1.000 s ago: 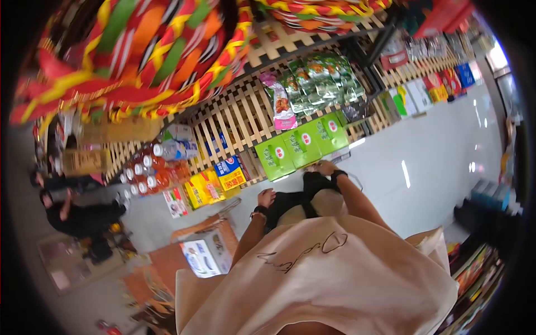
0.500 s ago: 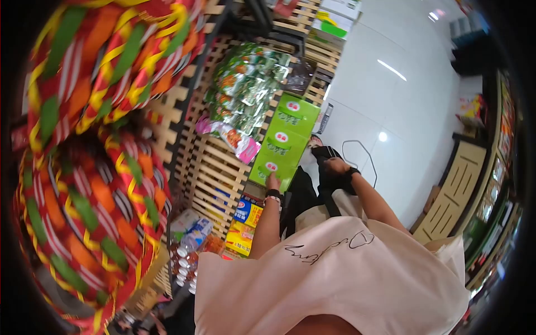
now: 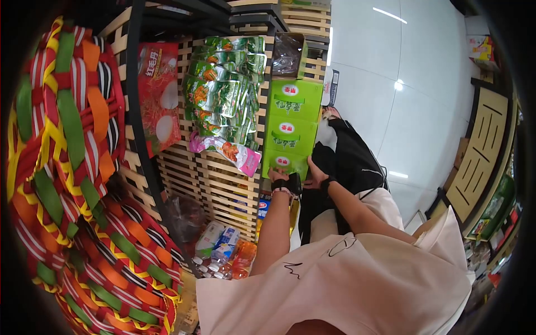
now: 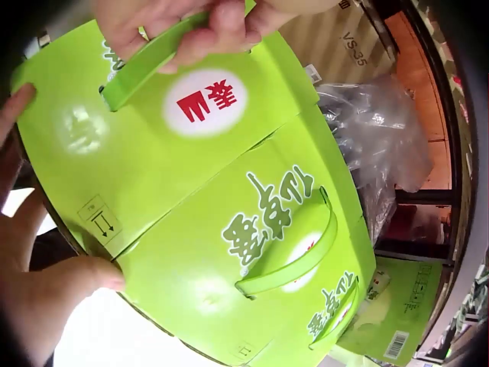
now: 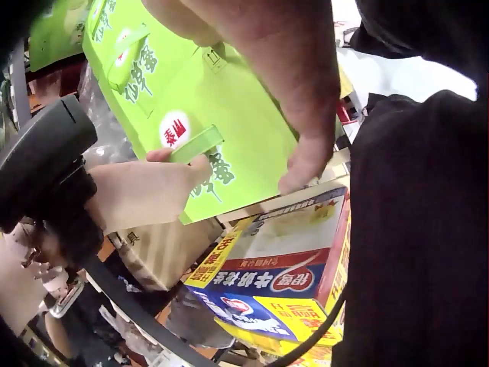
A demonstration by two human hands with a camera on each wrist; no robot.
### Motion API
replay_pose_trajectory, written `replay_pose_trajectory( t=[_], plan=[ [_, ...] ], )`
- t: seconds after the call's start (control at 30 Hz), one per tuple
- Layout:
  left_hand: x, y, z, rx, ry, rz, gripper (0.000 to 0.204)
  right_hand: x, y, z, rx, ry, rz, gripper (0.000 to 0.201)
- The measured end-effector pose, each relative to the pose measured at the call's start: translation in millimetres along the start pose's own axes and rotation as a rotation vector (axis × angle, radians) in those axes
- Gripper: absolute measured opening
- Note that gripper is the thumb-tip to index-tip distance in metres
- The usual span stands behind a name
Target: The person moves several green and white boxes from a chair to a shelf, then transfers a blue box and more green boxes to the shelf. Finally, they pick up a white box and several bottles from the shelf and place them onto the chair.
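Three bright green gift cartons, each with a strap handle, stand in a row on the slatted shelf. My left hand (image 3: 279, 176) is at the nearest carton (image 3: 283, 162). In the left wrist view its fingers curl around that carton's green handle (image 4: 157, 63). My right hand (image 3: 317, 176) lies against the same carton's side, fingers and thumb spread along its edge (image 4: 53, 306). The right wrist view shows the right hand (image 5: 283, 69) close over the side, with the left hand (image 5: 149, 187) at the handle and a dark device (image 5: 50, 141) on the left wrist.
Green snack packets (image 3: 220, 95) and a pink packet (image 3: 237, 156) lie behind the cartons. Red, green and yellow woven baskets (image 3: 72, 139) hang at left. Yellow and blue boxes (image 5: 267, 267) adjoin the nearest carton. Bottles (image 3: 237, 262) stand lower down; pale floor (image 3: 368, 67) lies to the right.
My left hand has come from away from the cartons to the nearest one's handle and taken hold. My right hand has moved from above my lap to the carton's side. The view has turned.
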State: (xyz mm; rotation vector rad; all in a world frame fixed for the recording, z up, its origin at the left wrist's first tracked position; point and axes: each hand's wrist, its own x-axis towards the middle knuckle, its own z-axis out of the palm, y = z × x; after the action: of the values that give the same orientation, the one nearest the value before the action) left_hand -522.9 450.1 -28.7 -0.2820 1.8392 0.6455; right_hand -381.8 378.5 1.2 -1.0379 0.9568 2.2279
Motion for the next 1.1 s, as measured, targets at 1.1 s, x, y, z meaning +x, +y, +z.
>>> replay_pose_trajectory(
  t=[1.1],
  plan=[
    [10.2, 9.9, -3.5, 0.051, -0.066, 0.093, 0.020, 7.8, -170.6, -29.8, -2.062, 0.533, -0.729, 0.055]
  ],
)
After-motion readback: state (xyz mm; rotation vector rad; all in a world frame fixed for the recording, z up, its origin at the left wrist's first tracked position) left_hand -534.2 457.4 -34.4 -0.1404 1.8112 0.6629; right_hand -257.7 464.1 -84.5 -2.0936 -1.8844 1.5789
